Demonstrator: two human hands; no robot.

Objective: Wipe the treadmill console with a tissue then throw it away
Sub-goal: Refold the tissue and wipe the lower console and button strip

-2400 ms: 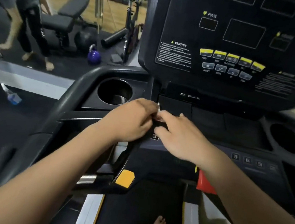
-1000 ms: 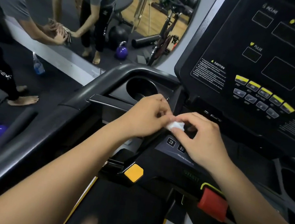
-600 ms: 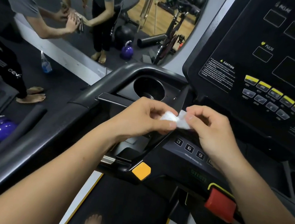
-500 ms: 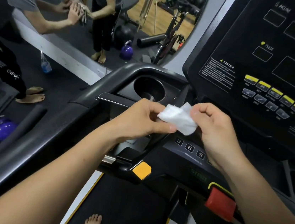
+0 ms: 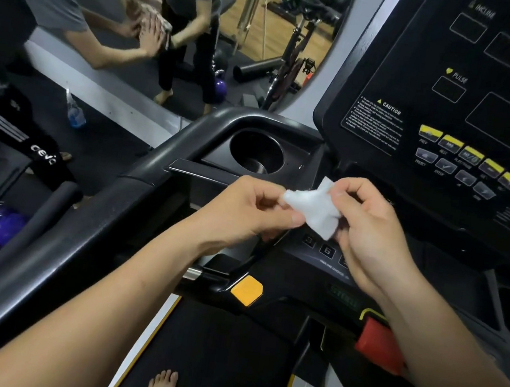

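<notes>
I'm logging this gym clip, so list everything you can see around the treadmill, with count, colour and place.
tissue: one, white, pinched between both hands
console: one, black, upper right
yellow buttons: five, yellow, row on console
cup holder: one, black, left of console
orange pad: one, orange, below left hand
red tab: one, red, lower right
spray bottle: one, blue, floor at left
kettlebell: one, purple, top centre
feet: two, bare, bottom edge
left hand: one, pinching tissue's left side
right hand: one, pinching tissue's right side
</notes>
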